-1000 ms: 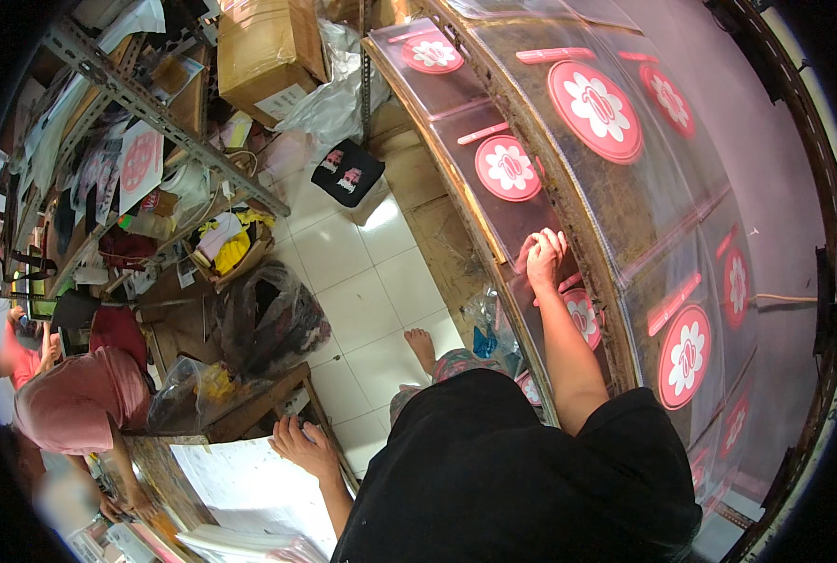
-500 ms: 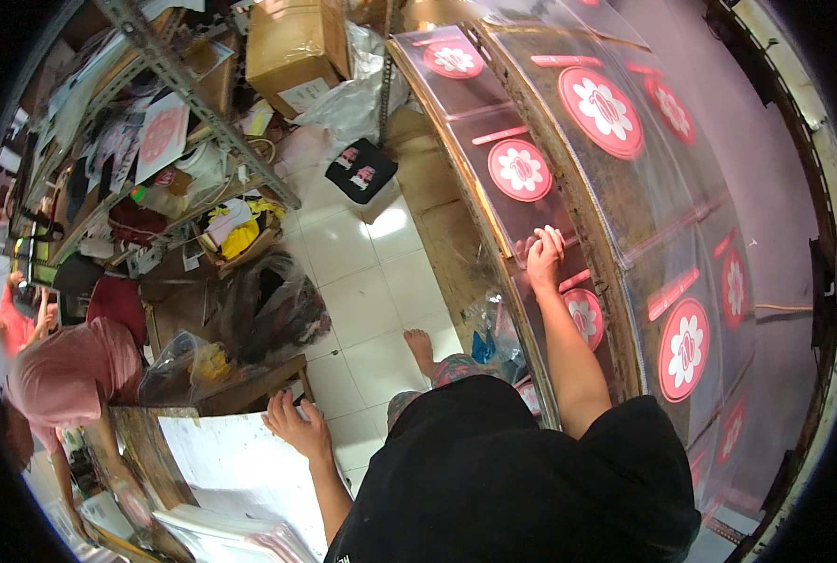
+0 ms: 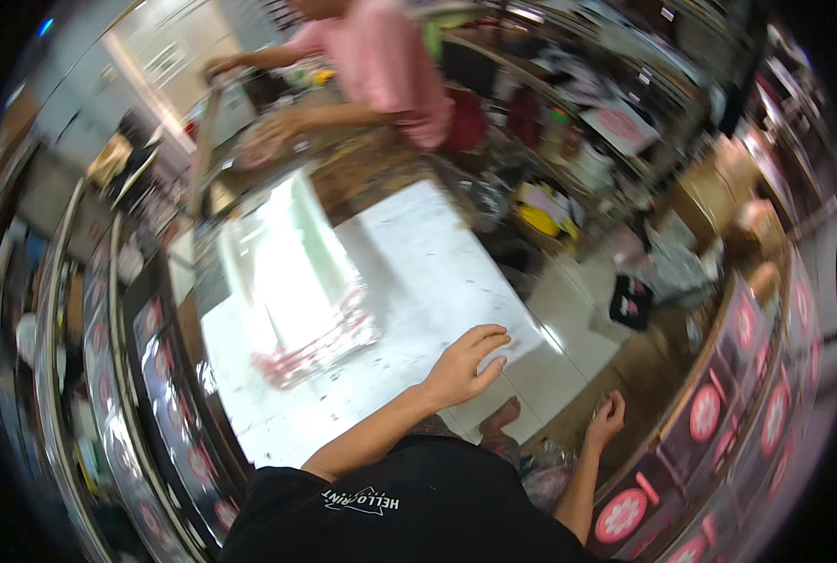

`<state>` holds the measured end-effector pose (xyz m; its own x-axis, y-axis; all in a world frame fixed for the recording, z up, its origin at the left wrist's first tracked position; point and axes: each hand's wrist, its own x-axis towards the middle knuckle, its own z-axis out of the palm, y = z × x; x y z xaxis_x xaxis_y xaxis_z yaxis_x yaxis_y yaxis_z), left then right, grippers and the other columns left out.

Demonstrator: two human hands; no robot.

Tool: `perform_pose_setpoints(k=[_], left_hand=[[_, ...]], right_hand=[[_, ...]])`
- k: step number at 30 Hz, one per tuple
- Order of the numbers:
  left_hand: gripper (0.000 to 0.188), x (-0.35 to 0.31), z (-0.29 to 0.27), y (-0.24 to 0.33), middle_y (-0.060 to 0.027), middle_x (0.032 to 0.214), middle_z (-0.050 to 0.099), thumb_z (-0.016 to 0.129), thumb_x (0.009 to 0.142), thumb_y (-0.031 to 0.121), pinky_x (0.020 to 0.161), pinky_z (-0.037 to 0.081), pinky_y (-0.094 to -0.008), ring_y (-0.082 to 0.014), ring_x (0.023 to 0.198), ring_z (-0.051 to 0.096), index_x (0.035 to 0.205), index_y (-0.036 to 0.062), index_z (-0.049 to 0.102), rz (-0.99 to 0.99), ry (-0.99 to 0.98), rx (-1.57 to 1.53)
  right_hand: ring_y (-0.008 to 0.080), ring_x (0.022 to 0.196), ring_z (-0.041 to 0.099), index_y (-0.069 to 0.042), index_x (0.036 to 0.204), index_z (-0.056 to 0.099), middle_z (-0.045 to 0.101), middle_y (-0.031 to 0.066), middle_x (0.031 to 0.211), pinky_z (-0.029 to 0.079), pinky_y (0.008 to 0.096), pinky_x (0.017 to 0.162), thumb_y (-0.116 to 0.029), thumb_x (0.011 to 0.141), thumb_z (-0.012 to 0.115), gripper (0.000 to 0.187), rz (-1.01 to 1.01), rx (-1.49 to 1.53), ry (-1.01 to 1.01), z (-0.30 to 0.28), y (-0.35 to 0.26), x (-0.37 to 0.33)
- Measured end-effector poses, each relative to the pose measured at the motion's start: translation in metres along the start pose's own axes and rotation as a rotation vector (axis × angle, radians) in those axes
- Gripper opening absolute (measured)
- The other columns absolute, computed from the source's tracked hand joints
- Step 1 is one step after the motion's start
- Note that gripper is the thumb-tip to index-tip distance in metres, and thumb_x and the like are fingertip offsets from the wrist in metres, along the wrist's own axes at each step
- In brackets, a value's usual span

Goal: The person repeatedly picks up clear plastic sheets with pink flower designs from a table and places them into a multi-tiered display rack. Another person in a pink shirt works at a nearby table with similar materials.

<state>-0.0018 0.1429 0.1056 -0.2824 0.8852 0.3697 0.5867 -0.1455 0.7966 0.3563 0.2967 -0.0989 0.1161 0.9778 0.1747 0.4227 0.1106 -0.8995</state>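
While apparently between handling steps, note left hand [image 3: 465, 368], fingers loosely spread, at near edge of white sheet [image 3: 437, 267], right hand [image 3: 606, 419] curled right of sheet, pinch indeterminable, then preferably reach for plastic-covered stack [image 3: 301, 277] atop sheet.

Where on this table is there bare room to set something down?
On the white sheet, between the shiny wrapped stack and the left hand; a smaller patch lies between the stack and the black shirt. It's crowded at the far end, around the co-worker's arms.
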Motion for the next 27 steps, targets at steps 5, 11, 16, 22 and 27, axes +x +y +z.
perform_pose_setpoints(k=[5,11,16,22,27], left_hand=[[0.044,-0.07,-0.114,-0.001,-0.0193,0.13,0.057,0.072,0.082,0.013,0.1,0.046,-0.047,-0.0383,0.118,0.056,0.124,0.0044,0.063,-0.012,0.388,0.525],[0.075,-0.076,-0.251,-0.042,-0.0244,0.145,0.039,0.078,0.076,0.019,0.11,0.032,-0.0537,-0.0395,0.135,0.04,0.142,0.0026,0.046,-0.136,0.452,1.307],[0.035,-0.081,-0.279,-0.109,-0.0147,0.112,0.06,0.063,0.083,0.015,0.098,0.042,-0.0486,-0.0294,0.107,0.057,0.115,0.0007,0.063,-0.331,-0.027,1.275],[0.028,-0.075,-0.179,-0.041,-0.0092,0.091,0.058,0.057,0.086,0.014,0.072,0.042,-0.0412,-0.0251,0.086,0.057,0.108,-0.0009,0.065,0.006,0.0,1.106],[0.039,-0.071,-0.09,0.015,-0.009,0.093,0.058,0.057,0.086,0.015,0.072,0.042,-0.041,-0.0249,0.087,0.058,0.12,-0.0035,0.06,0.152,-0.223,0.959]], right_hand=[[0.0242,0.102,0.068,0.004,0.127,0.057,0.065,0.0148,0.121,0.054,0.0328,0.091,0.0,0.098,0.049,0.03,0.11,0.173,-0.206,0.059,-0.037,-0.044],[0.0208,0.098,0.069,0.002,0.126,0.057,0.064,0.0151,0.12,0.056,0.0326,0.087,-0.002,0.098,0.048,0.03,0.06,0.214,-0.327,0.092,-0.093,-0.084],[0.0201,0.098,0.069,0.001,0.127,0.058,0.064,0.0147,0.12,0.055,0.0317,0.086,-0.004,0.097,0.05,0.031,0.072,0.233,-0.396,0.093,-0.116,-0.115],[0.0244,0.116,0.062,0.0,0.135,0.052,0.057,0.013,0.133,0.051,0.0346,0.095,-0.006,0.097,0.057,0.039,0.215,0.524,-0.644,0.066,-0.184,-0.177],[0.0305,0.147,0.03,-0.006,0.152,0.037,0.02,0.0108,0.163,0.034,0.0421,0.116,-0.004,0.098,0.059,0.058,0.203,0.967,-1.045,0.064,-0.26,-0.202]])
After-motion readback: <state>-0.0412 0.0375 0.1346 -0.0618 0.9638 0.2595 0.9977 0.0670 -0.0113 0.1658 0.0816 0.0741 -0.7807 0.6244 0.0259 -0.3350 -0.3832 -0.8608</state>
